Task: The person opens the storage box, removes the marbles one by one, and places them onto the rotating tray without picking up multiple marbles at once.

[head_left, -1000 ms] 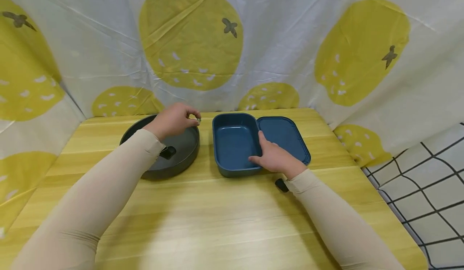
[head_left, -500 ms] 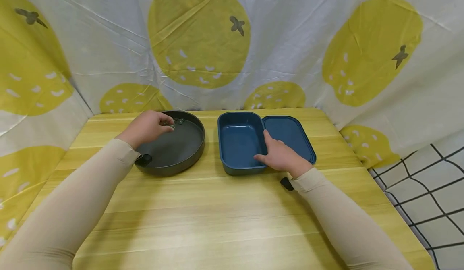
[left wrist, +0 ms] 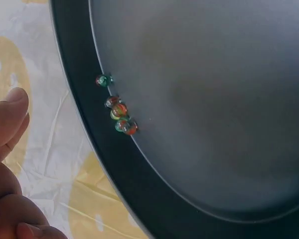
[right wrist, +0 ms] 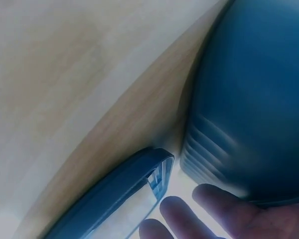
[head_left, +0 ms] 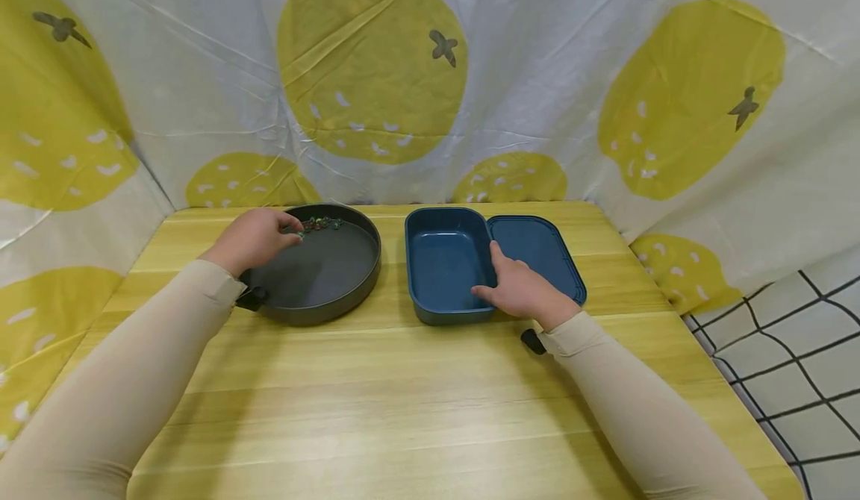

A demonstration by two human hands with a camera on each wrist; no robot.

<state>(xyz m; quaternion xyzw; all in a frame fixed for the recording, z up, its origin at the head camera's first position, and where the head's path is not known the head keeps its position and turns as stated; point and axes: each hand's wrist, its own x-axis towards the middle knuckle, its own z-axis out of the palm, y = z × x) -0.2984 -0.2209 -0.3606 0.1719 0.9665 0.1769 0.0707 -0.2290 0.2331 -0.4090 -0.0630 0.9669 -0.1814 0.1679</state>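
My left hand (head_left: 258, 237) is over the left part of a round dark grey pan (head_left: 322, 276). A small greenish marble (head_left: 300, 236) shows at its thumb and index fingertips, pinched and mostly covered. Several coloured marbles (left wrist: 119, 110) lie along the pan's far inner edge. In the left wrist view the thumb lies close to the index finger; the other fingers curl below. My right hand (head_left: 520, 291) holds the right wall of an open blue box (head_left: 452, 316), thumb over the rim inside. Its other fingers (right wrist: 219, 206) are outside, near the box wall in the right wrist view.
A flat blue lid (head_left: 534, 250) lies against the box's right side, close to my right fingers. All of it stands at the far part of a wooden table (head_left: 376, 403). A curtain with yellow fruit prints (head_left: 376, 67) hangs directly behind the table's far edge.
My left hand has moved left across the pan with the marble at its fingertips, uncovering the marbles in the pan. The right hand stays at the box. The head view has shifted slightly.
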